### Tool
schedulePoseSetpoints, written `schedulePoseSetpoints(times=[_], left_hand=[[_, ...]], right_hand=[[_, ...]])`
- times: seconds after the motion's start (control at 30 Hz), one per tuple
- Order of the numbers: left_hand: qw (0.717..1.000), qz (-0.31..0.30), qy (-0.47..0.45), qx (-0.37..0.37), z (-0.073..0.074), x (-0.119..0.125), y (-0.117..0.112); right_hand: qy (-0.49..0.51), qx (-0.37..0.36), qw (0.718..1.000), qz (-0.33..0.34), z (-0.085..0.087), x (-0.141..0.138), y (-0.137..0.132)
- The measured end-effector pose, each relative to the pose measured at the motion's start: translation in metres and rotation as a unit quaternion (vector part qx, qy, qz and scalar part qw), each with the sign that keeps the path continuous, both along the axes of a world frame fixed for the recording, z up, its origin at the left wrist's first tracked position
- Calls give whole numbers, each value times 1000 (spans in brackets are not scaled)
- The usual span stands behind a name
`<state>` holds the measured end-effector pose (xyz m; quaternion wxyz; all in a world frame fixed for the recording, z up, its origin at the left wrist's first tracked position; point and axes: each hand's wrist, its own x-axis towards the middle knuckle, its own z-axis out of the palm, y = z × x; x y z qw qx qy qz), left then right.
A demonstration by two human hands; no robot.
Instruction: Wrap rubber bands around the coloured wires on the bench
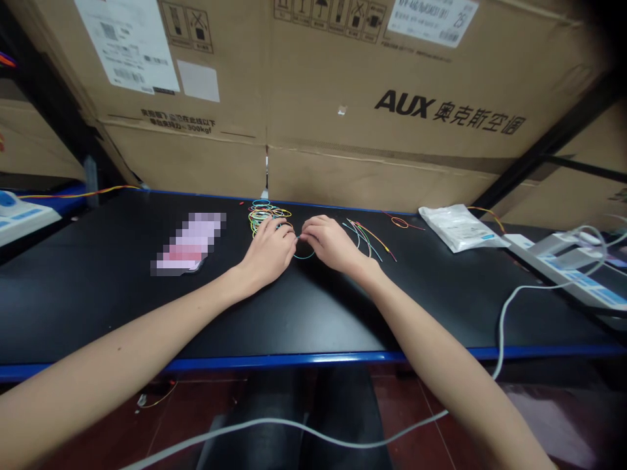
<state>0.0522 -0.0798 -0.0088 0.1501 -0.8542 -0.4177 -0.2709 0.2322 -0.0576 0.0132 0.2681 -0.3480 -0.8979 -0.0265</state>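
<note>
The left hand (268, 249) and the right hand (330, 245) meet on a black workbench (318, 320) with a blue edge, their fingers curled and nearly touching; a thin teal wire (304, 256) loops below the fingertips, and its end seems to run between them, but the fingers hide it, so I cannot tell which hand has hold of it or how firmly; a tangled bundle of coloured wires (267, 217) lies just behind the left hand, partly covered by it; loose coloured wires (367, 238) fan out just right of that bundle, beside the right hand; further right of the bundle sits a white plastic packet (458, 227), then a white power strip (563, 264), cut off by the frame edge; left of the bundle lies a pale pink object (189, 243), blurred beyond recognition; cardboard cartons (392, 78) stand behind the bundle.
</note>
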Motion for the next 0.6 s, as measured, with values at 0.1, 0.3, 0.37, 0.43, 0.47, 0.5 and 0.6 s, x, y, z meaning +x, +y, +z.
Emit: schedulePoseSetpoints(times=[0.1, 0.3, 0.37, 0.43, 0.47, 0.5, 0.6], left_hand=[[1000, -3, -3, 1, 0, -1, 2], [999, 12, -28, -9, 1, -6, 7], [999, 12, -34, -24, 3, -6, 7], [998, 8, -41, -36, 4, -5, 6], [998, 7, -47, -38, 4, -4, 5], [998, 6, -55, -37, 5, -3, 4], [997, 1, -72, -18, 5, -1, 2]], right_hand=[[-5, -23, 1000, -6, 0, 2, 1], [45, 6, 999, -19, -3, 7, 4], [55, 14, 998, -18, -3, 7, 4], [64, 23, 997, -27, -2, 7, 3], [70, 29, 996, -37, -1, 6, 2], [76, 35, 995, -49, 0, 6, 1], [96, 52, 991, -82, 1, 5, -1]])
